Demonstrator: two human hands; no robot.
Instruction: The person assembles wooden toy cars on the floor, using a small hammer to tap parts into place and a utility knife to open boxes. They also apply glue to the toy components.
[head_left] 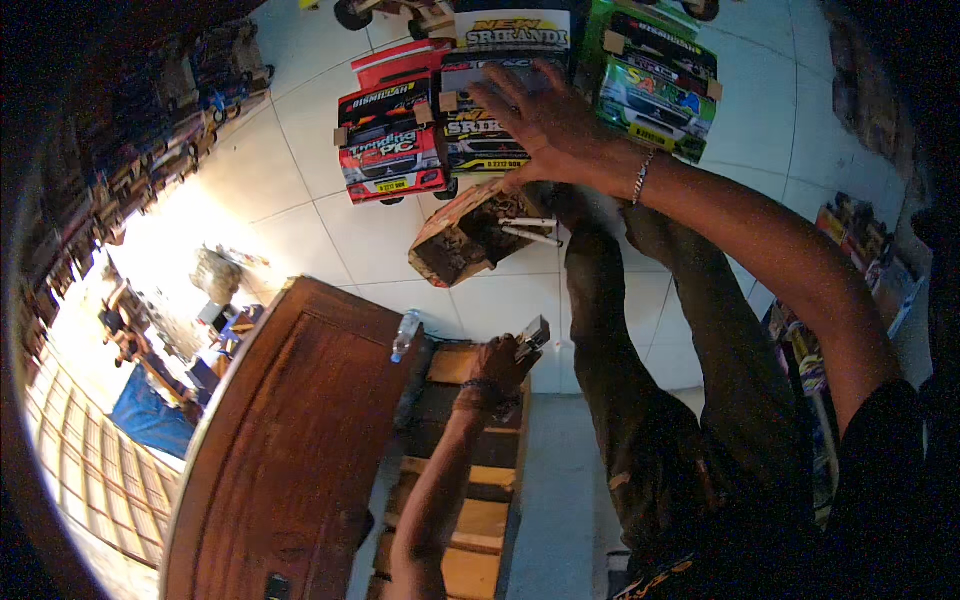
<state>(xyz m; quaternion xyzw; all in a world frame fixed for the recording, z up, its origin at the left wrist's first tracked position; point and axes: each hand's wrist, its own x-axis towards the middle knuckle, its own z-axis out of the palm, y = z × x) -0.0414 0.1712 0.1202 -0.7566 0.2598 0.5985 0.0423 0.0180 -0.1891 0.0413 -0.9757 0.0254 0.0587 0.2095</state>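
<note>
My right hand (545, 125) stretches out flat, fingers apart, over a black and yellow toy truck (480, 140) standing on the tiled floor; whether it touches the truck I cannot tell. A red toy truck (388, 140) stands to its left and a green one (655, 85) to its right. My left hand (503, 362) is lower down, closed around a small dark boxy object (533, 335), held above a wooden pallet (470, 470). My legs in dark trousers run down the middle right.
A brown wooden box (465, 235) with two white sticks lies on the floor below the trucks. A dark wooden door panel (290, 430) lies at lower left, a clear plastic bottle (404, 335) beside it. Shelves of small models line the left and right edges.
</note>
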